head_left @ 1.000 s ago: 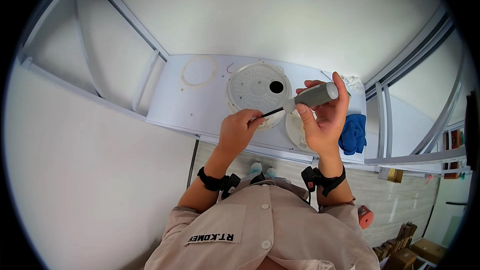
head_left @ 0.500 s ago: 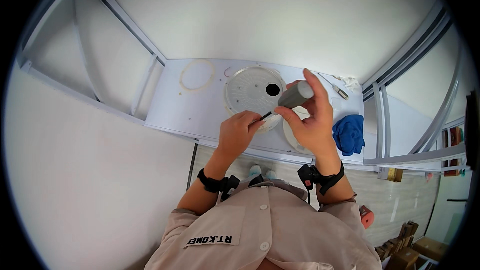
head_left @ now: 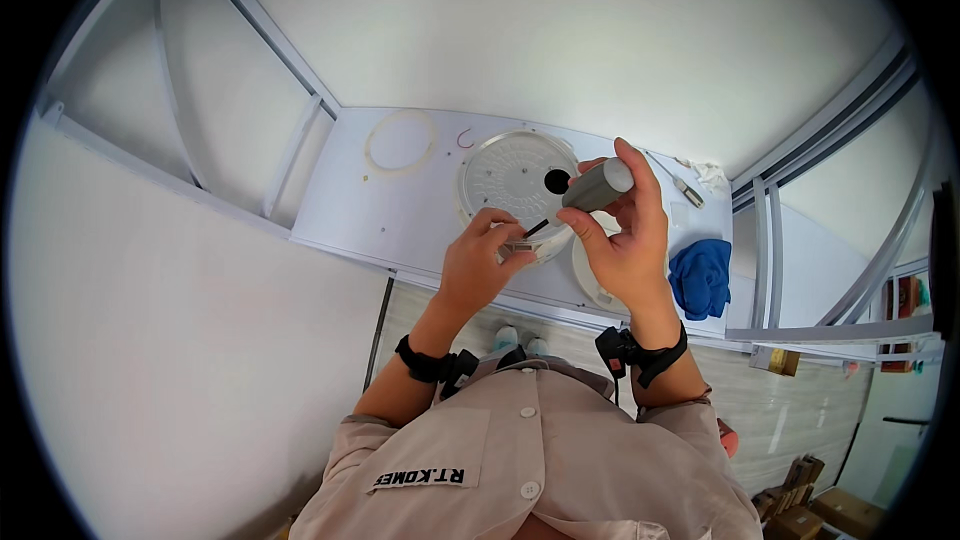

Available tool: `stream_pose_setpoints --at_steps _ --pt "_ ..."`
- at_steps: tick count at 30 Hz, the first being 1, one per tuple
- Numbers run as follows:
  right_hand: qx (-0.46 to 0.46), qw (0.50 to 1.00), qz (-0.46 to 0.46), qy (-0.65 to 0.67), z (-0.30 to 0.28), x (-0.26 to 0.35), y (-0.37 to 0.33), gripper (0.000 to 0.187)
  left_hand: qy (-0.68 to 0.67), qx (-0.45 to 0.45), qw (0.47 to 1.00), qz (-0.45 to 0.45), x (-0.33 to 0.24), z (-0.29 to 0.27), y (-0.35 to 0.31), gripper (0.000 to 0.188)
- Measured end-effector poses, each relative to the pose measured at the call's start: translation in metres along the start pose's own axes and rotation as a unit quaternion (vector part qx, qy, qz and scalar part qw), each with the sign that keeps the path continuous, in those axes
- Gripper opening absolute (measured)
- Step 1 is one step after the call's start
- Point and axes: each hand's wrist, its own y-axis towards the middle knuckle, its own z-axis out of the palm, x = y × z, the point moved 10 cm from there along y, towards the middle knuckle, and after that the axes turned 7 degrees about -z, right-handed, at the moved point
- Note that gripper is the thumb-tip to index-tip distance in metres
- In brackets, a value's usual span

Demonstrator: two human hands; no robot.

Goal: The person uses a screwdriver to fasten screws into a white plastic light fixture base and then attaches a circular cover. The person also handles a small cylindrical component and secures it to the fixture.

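Note:
My right hand [head_left: 630, 240] is wrapped round a grey, cylinder-shaped power screwdriver [head_left: 598, 186]. Its thin black bit [head_left: 537, 229] slants down to the left. Close to the bit's tip is my left hand [head_left: 480, 260], its thumb and index finger parted with a gap between them. Beyond both hands lies a round, pale metallic disc-shaped housing [head_left: 505, 175] with a black round spot [head_left: 557, 181]. The left fingers are at its near rim; whether they touch it I cannot tell. A white round piece [head_left: 590, 275] is partly hidden under my right hand.
On the white table [head_left: 340, 210] lie a cream ring [head_left: 370, 158], a short red wire [head_left: 462, 138] and several tiny screws. At the right are a hand tool [head_left: 688, 192], a white crumpled cloth [head_left: 712, 174] and a blue cloth [head_left: 700, 278]. Metal frames [head_left: 765, 250] flank the table.
The left fingers, pinched at the screwdriver's bit before, have come apart. The right hand still holds the screwdriver in nearly the same place. The view has shifted slightly.

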Motion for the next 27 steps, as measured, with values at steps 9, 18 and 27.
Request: stream_pose_setpoints --at_steps 9,18,27 --pt "0.037 0.998 0.014 -0.049 0.009 -0.006 0.002 0.085 0.022 0.021 0.999 -0.009 0.004 0.005 -0.003 0.039" --pt "0.054 0.988 -0.058 -0.129 0.017 0.011 0.017 0.083 0.033 0.018 0.999 0.001 0.004 0.005 -0.002 0.039" --pt "0.057 0.98 -0.173 -0.085 0.026 0.033 0.029 0.075 0.022 0.018 0.999 0.023 0.003 0.003 -0.002 0.04"
